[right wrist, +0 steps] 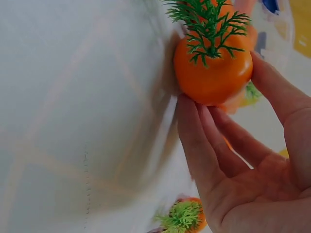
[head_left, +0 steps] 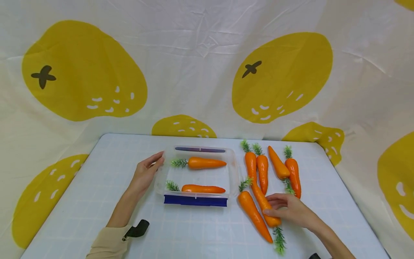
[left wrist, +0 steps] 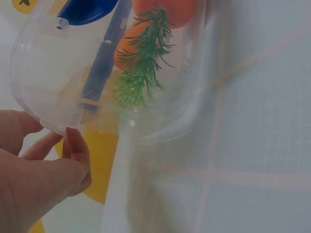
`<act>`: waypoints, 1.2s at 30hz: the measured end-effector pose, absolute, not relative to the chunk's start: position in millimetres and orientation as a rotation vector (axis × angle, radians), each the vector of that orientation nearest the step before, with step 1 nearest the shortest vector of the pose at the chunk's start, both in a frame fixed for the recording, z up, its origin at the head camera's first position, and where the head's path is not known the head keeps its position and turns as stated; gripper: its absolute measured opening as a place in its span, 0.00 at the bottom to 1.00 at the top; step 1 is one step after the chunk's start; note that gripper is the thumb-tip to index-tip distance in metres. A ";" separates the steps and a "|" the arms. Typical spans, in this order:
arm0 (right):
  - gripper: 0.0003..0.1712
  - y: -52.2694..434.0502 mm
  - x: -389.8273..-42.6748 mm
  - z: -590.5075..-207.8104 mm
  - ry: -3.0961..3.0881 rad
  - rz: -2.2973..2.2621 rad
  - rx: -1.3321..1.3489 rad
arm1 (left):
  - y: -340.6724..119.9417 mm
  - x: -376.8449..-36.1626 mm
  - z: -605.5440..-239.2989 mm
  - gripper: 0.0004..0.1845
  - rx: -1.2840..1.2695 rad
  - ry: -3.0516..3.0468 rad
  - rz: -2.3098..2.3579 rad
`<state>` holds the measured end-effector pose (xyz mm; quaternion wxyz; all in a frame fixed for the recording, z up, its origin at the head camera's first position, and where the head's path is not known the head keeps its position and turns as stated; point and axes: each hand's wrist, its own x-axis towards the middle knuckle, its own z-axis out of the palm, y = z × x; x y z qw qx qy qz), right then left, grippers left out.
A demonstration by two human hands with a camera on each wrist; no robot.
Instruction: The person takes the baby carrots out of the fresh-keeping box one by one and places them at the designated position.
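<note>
Right hand (head_left: 292, 212) is wrapped around the thick end of a carrot (head_left: 262, 201) lying on the table (head_left: 97, 216), thumb and fingers closed on it, just right of the clear plastic box (head_left: 233, 172). Left hand (head_left: 145, 174) sits at the box's left wall, fingers fairly straight, just touching the rim. Two carrots already lie inside it (head_left: 207, 163), and a few more lie loose nearby (head_left: 278, 163).
</note>
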<state>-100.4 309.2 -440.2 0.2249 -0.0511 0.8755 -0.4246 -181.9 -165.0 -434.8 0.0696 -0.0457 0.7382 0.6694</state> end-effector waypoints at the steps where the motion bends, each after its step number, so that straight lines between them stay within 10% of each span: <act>1: 0.28 308.8 -100.5 -440.2 2.417 -1.165 -0.166 | -163.8 -179.8 -430.3 0.29 -0.142 2.215 2.013; 36: 0.13 256.7 -144.9 -375.0 2.658 -1.144 -0.629 | -168.8 -188.2 -450.8 0.31 -0.120 2.209 2.069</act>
